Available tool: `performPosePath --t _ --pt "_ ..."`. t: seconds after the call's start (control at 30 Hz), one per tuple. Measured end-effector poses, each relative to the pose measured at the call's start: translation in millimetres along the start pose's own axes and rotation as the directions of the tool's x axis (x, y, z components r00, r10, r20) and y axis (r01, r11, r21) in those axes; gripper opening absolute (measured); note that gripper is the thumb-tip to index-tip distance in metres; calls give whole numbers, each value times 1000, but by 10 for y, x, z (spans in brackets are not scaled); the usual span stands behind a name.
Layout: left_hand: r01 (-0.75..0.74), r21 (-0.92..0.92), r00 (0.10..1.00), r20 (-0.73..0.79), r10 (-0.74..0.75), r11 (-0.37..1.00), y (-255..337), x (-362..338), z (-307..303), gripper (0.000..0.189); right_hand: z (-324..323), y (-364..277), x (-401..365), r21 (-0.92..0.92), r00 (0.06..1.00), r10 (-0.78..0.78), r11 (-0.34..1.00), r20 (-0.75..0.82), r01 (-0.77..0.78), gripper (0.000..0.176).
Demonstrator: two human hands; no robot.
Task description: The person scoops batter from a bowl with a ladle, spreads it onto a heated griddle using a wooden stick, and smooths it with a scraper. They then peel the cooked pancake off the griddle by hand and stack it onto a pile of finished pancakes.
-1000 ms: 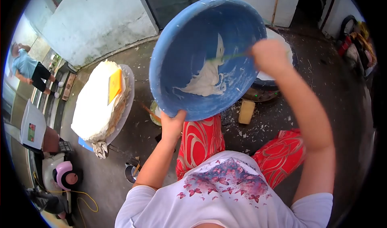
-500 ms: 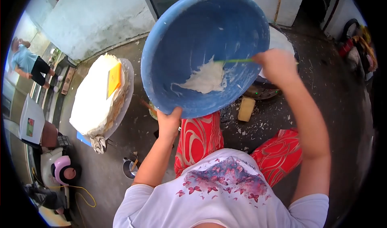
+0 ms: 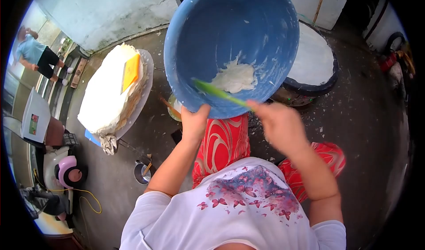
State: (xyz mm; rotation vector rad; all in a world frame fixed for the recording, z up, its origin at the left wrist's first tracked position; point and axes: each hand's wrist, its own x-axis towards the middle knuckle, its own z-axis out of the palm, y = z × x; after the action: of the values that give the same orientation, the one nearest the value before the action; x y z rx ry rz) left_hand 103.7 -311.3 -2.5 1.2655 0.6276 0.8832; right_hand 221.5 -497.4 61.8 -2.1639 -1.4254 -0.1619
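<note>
A large blue basin (image 3: 230,24) is tilted toward me, and my left hand (image 3: 194,121) grips its lower rim. White batter or dough (image 3: 235,77) clings low on the inside wall, with smears around it. My right hand (image 3: 280,125) is closed round the handle of a green spatula (image 3: 219,92). The spatula's blade is inside the basin, left of and just below the white mass. Some motion blur softens my right hand.
Right of the basin stands a round cooker with a white-coated top (image 3: 312,57). To the left is a tall white stack (image 3: 108,90) with an orange scraper (image 3: 131,73) on it. A small metal pot (image 3: 141,174) sits on the floor. A person (image 3: 37,57) stands at far left.
My right hand has swept down and left with the spatula, from the basin's right side to its lower part. The basin has shifted slightly up and right, uncovering more of the cooker.
</note>
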Motion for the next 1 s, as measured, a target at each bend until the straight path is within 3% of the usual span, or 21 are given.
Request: performPosePath --t 0.1,0.17,0.23,0.33,0.37,0.43,0.47,0.5,0.57,0.67,0.7,0.77,0.8,0.83,0.87,0.9,0.93,1.0 --pt "25 -54 1000 -4 -26 998 42 -20 27 39 305 -63 -106 35 997 12 999 71 -14 38" --pt "35 -72 999 -37 -38 997 46 -32 36 41 347 151 -35 -304 990 116 949 79 -87 44" --pt "26 -69 998 -62 -30 997 30 -33 78 42 180 114 31 -303 990 119 949 78 -90 42" --pt "21 -52 997 -79 -25 998 48 2 112 42 111 -131 17 4 999 -26 1000 33 26 42" --pt "19 -41 997 -70 -21 999 36 -1 112 42 221 -155 -25 -20 998 -45 999 47 46 43" --pt "40 -99 995 -92 -50 994 25 18 111 41 381 21 8 -297 985 96 954 141 -50 45" --pt "49 -159 992 -108 -67 986 34 36 116 41 358 160 66 -325 988 88 945 129 -42 47" --pt "50 -159 992 -107 -68 986 37 63 127 41 236 165 119 -322 967 131 945 220 -55 43" --pt "50 -138 988 -139 -69 989 37 101 140 40 133 77 116 -217 988 76 975 138 -45 43" --pt "78 -169 991 -96 -95 982 73 177 131 42 227 201 123 -209 982 -3 977 190 43 42" --pt "83 -171 990 -96 -100 982 52 208 131 42 315 377 175 -276 985 73 961 157 -27 39" --pt "132 -216 988 -48 -145 968 16 340 129 40 360 578 299 -211 990 127 971 54 -113 33" --pt "131 -217 988 -55 -146 967 5 425 148 40 401 657 361 -125 998 41 991 -41 -45 30" --pt "171 -230 980 -63 -190 958 -7 509 183 38 416 726 434 -121 999 39 992 -30 -43 30" --pt "211 -245 969 -72 -235 946 -23 600 207 37 409 781 530 371 937 318 860 148 -350 31" --pt "216 -247 966 -83 -243 945 -68 715 209 37 381 799 619 678 787 443 418 429 -605 31" --pt "260 -244 952 -99 -290 934 -150 864 202 36 283 770 704 734 740 386 198 551 -650 37" --pt "349 -253 909 -140 -392 902 -364 1175 169 32 435 745 793 801 770 393 123 503 -586 40"
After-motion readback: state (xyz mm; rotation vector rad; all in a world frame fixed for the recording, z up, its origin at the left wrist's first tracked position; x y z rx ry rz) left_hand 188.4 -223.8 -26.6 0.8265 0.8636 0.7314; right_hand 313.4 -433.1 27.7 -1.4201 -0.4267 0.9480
